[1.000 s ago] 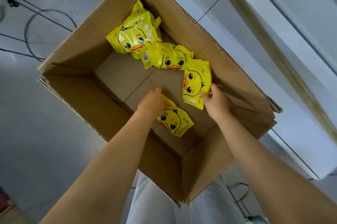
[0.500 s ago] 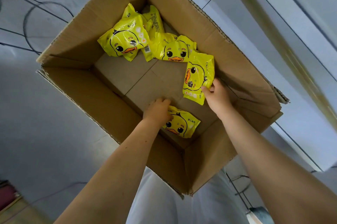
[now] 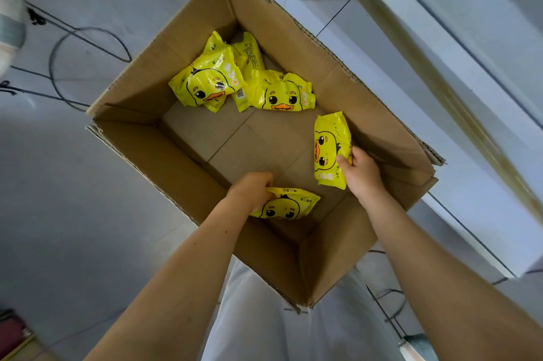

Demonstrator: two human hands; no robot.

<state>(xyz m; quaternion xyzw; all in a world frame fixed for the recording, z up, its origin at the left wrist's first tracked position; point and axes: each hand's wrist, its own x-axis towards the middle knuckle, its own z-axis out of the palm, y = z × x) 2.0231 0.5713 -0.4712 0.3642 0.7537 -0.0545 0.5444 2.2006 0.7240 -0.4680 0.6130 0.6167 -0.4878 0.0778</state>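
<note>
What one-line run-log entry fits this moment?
left hand: grips near packet | right hand: grips side packet | both inside box

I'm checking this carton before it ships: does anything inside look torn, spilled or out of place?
Nothing looks torn or spilled. The far-corner packs lie in a loose overlapping heap, one turned back-side up. The left hand grips the near pack, the right hand the side pack, both inside the cardboard box.

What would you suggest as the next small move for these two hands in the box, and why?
Probably lift both packs straight up, clear of the box walls. The left hand grips the near pack by its edge, and the right hand pinches the second pack beside the right wall.
</note>
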